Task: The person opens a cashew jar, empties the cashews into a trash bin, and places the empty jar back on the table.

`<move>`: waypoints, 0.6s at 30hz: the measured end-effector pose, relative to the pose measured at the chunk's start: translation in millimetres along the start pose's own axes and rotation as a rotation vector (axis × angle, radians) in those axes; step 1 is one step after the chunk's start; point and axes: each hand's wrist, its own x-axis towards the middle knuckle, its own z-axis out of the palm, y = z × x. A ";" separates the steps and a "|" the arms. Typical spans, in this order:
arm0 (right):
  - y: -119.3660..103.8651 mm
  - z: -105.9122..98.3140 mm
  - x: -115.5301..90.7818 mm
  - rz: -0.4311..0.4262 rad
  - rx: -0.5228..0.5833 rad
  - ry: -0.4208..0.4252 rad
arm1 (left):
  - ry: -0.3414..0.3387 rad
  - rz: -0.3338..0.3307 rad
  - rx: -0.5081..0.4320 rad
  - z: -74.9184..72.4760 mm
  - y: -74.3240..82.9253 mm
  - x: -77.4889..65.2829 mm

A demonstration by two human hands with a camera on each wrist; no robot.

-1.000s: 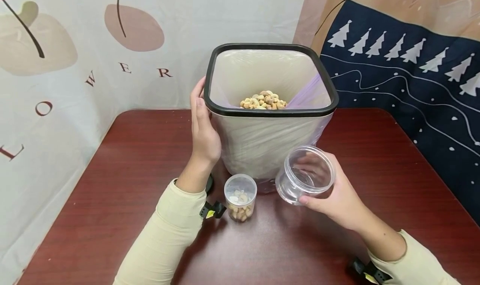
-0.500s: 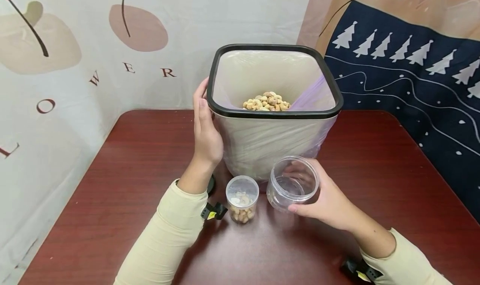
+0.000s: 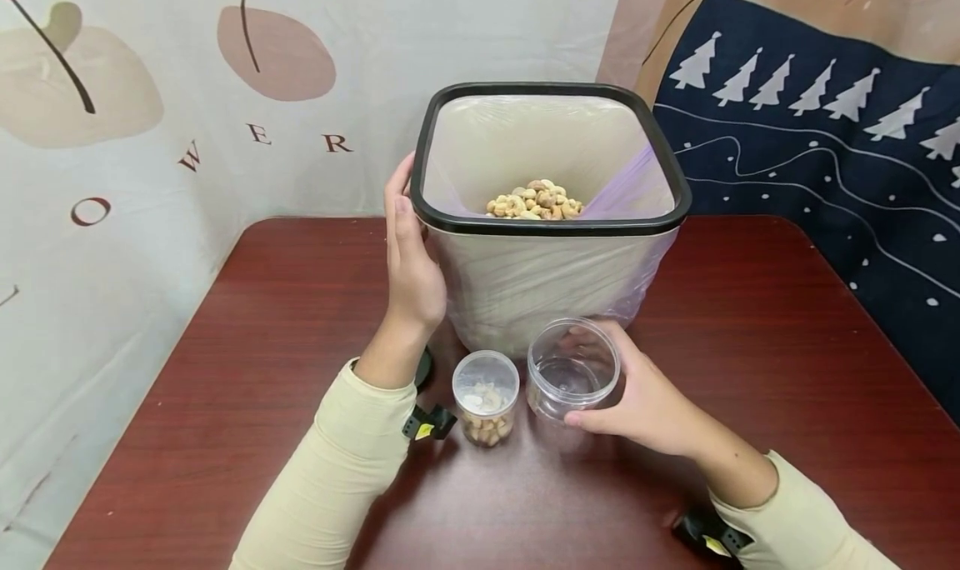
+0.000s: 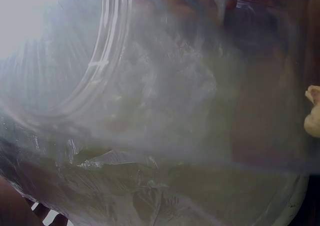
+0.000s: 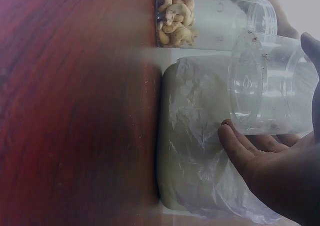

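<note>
A pale trash bin (image 3: 540, 291) with a black rim and a thin plastic liner stands on the table. A heap of nuts (image 3: 536, 200) lies inside it. My left hand (image 3: 412, 270) rests against the bin's left side below the rim, fingers straight. My right hand (image 3: 637, 391) grips an empty clear plastic jar (image 3: 573, 378), thumb in front and fingers behind. In the right wrist view, the held jar (image 5: 265, 85) hangs above the tabletop, beside a clear jar (image 3: 486, 399) with cashews (image 5: 175, 20) at its bottom. The left wrist view is mostly filled by blurred clear plastic.
A dark round object (image 3: 423, 370) sits partly hidden behind my left wrist. The red-brown wooden table (image 3: 300, 287) backs onto a printed white cloth (image 3: 150, 178) and a navy cloth (image 3: 810, 153) with white trees.
My right hand has brought the empty jar left and slightly down, closer to the cashew jar. My left hand keeps its place on the bin.
</note>
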 end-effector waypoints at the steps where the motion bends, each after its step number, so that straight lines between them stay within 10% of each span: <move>1: 0.5 0.3 0.0 0.005 -0.006 0.001 | 0.002 0.001 -0.001 0.1 -0.1 -0.2; 18: 7.9 4.1 0.1 -0.025 -0.005 -0.017 | 0.004 -0.023 -0.028 0.5 -0.1 -1.5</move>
